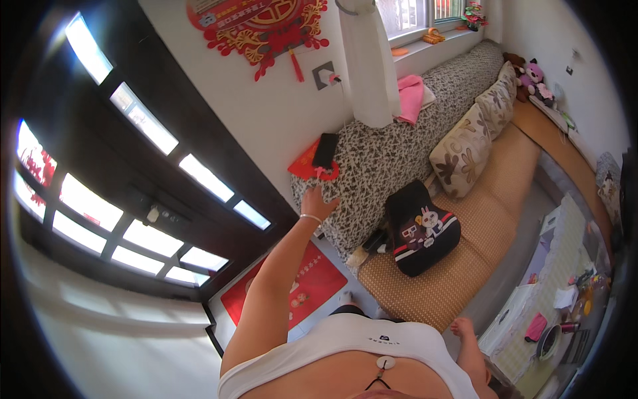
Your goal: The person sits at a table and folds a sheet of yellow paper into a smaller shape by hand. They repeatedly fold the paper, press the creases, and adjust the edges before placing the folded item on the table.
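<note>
My left hand [321,203] reaches forward over the patterned sofa cover, with fingers apart and nothing in them. A thin bracelet circles that wrist. Just beyond the fingertips, a black phone [325,151] lies on the sofa's arm, partly on top of a red paper item [304,163]. A small pink strap or charm [324,173] sits between the phone and my fingers. Low at my right side hangs my right hand [462,326], its fingers loosely curled, with nothing visible in them.
A black cushion with cartoon figures [425,229] rests on the woven sofa seat [399,286]. Floral cushions [460,151] lean on the backrest. A cluttered table [525,332] stands at right, a dark door [143,193] at left. Underfoot is a red mat [309,282].
</note>
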Demonstrator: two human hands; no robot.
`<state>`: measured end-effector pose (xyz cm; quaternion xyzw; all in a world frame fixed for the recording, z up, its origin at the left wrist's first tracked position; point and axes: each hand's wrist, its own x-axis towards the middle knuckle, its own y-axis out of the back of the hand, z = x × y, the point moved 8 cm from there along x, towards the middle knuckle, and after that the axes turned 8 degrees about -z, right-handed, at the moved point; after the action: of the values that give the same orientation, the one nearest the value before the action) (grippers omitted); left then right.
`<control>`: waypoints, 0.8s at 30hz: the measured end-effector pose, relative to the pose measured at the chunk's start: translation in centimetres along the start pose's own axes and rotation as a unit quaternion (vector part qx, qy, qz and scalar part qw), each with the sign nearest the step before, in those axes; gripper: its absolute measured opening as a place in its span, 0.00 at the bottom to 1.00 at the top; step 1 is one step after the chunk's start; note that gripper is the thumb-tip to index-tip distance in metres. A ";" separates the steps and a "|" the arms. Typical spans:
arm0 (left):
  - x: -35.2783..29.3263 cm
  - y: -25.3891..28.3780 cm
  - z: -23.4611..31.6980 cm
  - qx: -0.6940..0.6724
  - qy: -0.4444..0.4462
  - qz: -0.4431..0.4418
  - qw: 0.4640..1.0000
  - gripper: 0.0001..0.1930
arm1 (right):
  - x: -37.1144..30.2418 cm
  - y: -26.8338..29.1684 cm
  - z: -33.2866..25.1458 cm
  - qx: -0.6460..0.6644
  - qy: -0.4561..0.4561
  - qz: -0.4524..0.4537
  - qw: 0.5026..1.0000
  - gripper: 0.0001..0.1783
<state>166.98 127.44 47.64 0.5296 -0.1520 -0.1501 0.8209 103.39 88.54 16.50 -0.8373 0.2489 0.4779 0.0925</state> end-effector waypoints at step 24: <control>23.9 -3.1 -4.0 0.036 0.256 -0.050 0.965 0.43 | -11.0 -10.8 11.8 0.008 -0.024 0.227 0.974 0.13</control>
<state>190.03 119.77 45.46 0.5864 0.0844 -0.0454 0.8043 95.32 106.04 18.77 -0.7466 0.4340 0.5041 -0.0064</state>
